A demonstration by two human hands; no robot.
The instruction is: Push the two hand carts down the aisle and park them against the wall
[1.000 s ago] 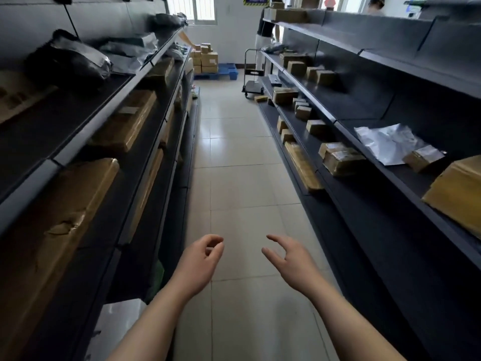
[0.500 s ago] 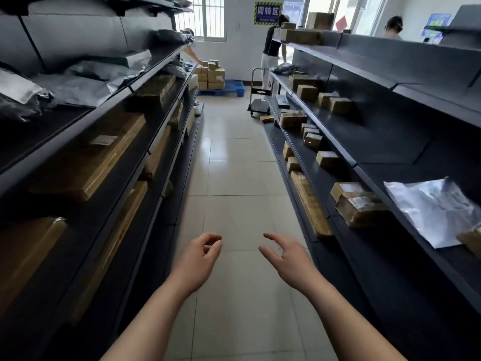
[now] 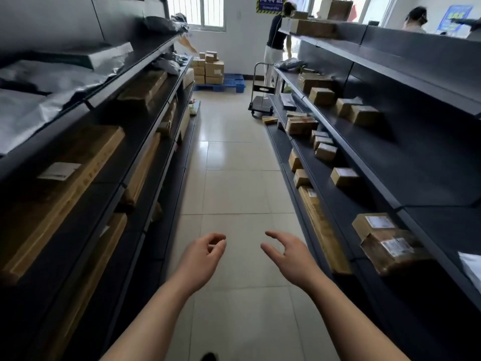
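We see two hands. Our left hand (image 3: 200, 259) and right hand (image 3: 291, 256) are both loosely curled and hold nothing. We see one cart (image 3: 260, 102) far down the aisle, beside the right shelves (image 3: 390, 157), near a person (image 3: 277, 35). The cart looks nearer than before. Our hands stay the same.

Tiled floor (image 3: 234, 178) runs between left rack (image 3: 145, 142) and right rack (image 3: 364, 165), cartons on both. Hand cart (image 3: 261, 102) at the floor's far right edge, just beside the right rack; person (image 3: 276, 40) behind it. Pallet (image 3: 231, 83) with stacked cartons (image 3: 210, 67) against the far wall (image 3: 244, 43). Left hand (image 3: 201, 256) and right hand (image 3: 291, 254) over the near end, side by side, apart.
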